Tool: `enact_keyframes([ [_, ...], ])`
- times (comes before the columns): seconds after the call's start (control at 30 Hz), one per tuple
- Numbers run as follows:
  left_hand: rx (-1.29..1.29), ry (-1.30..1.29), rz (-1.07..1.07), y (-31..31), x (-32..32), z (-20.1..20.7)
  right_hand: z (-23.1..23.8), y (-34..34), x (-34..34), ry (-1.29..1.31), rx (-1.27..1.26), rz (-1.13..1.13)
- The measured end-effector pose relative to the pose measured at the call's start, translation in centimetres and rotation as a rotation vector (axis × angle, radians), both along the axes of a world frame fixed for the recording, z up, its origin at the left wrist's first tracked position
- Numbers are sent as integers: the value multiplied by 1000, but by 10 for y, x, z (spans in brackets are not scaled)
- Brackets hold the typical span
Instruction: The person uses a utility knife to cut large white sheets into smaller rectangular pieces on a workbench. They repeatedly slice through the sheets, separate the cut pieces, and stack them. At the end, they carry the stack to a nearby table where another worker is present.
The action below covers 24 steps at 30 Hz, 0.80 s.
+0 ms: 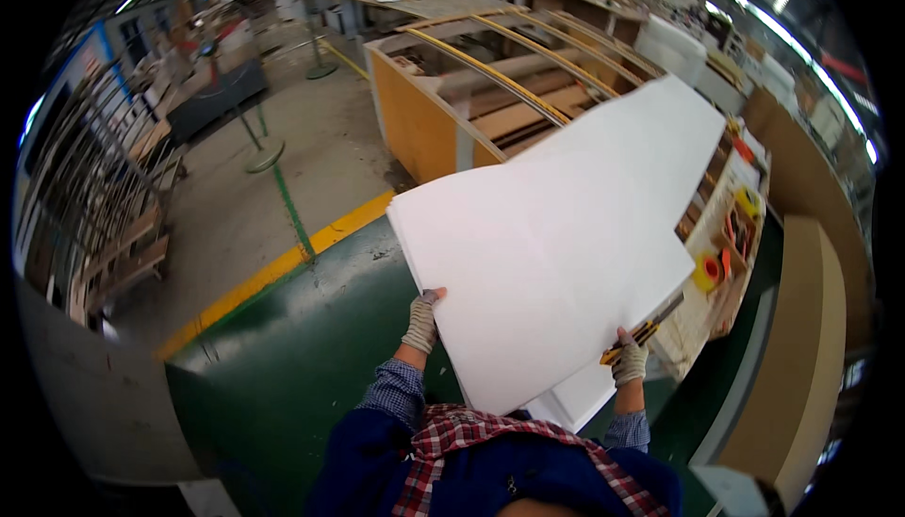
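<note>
A person seen from above, in a blue garment and a red plaid cloth, has a large white sheet (556, 262) in front of them. It spans the middle of the view, from near the body out over the near side of a wooden desk (419, 126). Its left edge shows several layers.

Both hands wear pale gloves with bare fingertips. The left hand (422, 323) is nearly closed on the sheet's left edge, thumb on top, the other fingers mostly hidden. The right hand (630, 361) is closed around a yellow and black cutter (647, 333) at the sheet's right edge; whether it also grips the sheet, I cannot tell.

Under the near right corner lies more white material (583, 396). The desk's open top is crossed by yellow-edged bars (490, 74). To the right, a tray (681, 336) holds a yellow tape roll (708, 273). Farther right stands a tall brown board (801, 338). The floor (311, 338) is green, bordered by a yellow line (349, 226).
</note>
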<state>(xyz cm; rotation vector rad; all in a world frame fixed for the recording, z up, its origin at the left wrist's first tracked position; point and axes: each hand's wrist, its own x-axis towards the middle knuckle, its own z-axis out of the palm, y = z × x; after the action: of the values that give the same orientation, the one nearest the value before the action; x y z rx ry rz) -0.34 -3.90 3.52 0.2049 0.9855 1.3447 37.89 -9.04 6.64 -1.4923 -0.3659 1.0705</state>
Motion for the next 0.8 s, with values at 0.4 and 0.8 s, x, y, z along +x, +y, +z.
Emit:
enact_keyframes([
  [0.4,157,-122,-1,-10,-42,27,37,-1,-2,383,330,156],
  [0.8,-5,-9,8,-47,-129,44,71,1,10,285,431,184],
])
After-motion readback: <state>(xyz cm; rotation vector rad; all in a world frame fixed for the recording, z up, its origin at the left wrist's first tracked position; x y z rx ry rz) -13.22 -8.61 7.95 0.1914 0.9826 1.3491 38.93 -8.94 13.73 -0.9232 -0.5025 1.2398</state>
